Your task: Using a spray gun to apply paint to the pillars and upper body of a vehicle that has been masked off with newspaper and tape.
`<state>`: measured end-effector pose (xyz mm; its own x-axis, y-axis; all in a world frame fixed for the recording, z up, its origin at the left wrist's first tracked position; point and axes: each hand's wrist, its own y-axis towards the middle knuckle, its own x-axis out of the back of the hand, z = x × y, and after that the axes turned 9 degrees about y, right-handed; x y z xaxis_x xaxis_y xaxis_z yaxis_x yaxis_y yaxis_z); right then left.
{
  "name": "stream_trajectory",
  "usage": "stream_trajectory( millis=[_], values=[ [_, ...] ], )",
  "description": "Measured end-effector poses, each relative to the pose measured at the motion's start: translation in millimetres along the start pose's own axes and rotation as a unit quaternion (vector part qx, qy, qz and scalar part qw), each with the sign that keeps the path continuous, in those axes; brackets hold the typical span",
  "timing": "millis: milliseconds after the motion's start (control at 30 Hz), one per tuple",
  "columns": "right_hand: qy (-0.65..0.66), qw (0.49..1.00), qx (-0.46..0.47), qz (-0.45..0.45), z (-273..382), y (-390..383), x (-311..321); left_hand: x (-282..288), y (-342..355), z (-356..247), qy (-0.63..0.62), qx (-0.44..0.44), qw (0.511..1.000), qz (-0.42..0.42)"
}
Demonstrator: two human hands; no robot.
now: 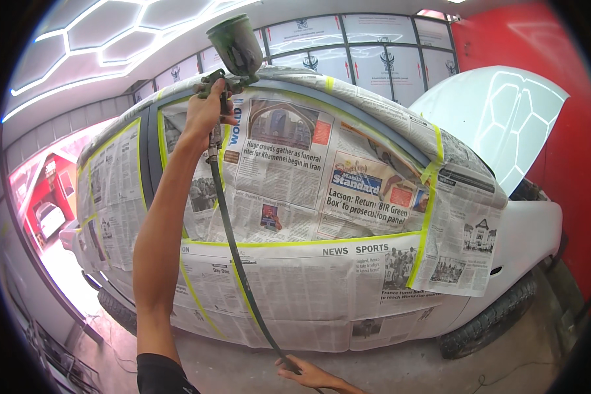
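My left hand [207, 113], on a raised arm, is wrapped round the handle of a spray gun [215, 82]. The gun has a greenish, paint-stained cup [236, 44] on top and is close to the grey-painted strip [295, 92] along the car's roof edge. From the handle a dark air hose [233, 240] hangs down past the car's side. Low in the view, my right hand [312, 375] is closed around the hose. Newspaper sheets [282, 190], edged with yellow masking tape [308, 243], cover the windows and doors of the white car [528, 233].
The car's raised hood [492, 118] stands at the right, before a red wall [525, 43]. Tyres [489, 331] rest on the concrete floor [400, 368]. A cable [505, 383] lies at the lower right. At the left is a bright opening [43, 190] with another vehicle outside.
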<state>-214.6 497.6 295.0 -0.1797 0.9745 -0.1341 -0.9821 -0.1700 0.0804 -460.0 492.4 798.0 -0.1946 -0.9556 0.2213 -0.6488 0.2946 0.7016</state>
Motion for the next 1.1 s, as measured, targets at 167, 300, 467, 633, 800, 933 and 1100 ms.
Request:
stream_trajectory(
  millis=[167, 300, 467, 633, 800, 933, 1100],
  values=[
    [-0.005, 1.000, 0.000, 0.001, 4, 0, -1, -5, 3, 4, -0.003, -0.012, 1.000, -0.003],
    [0.000, 1.000, 0.010, -0.006, 2, -1, 0, -15, 0, -1, -0.031, -0.003, 0.999, 0.026],
    [0.018, 1.000, 0.012, -0.014, -1, -1, 2, -24, 3, -4, -0.062, -0.014, 0.996, 0.063],
    [0.028, 0.999, 0.013, -0.018, 1, -1, 4, -31, 8, -3, -0.050, 0.006, 0.995, 0.082],
    [0.017, 1.000, 0.000, -0.022, 6, -2, 6, -34, 13, 1, -0.061, 0.007, 0.996, 0.070],
    [0.023, 0.999, 0.012, -0.026, 2, 0, 11, -39, 18, 5, -0.062, 0.016, 0.997, 0.052],
    [0.026, 0.999, 0.027, -0.031, 2, 1, 14, -36, 30, 20, -0.067, 0.028, 0.997, 0.040]
  ],
)
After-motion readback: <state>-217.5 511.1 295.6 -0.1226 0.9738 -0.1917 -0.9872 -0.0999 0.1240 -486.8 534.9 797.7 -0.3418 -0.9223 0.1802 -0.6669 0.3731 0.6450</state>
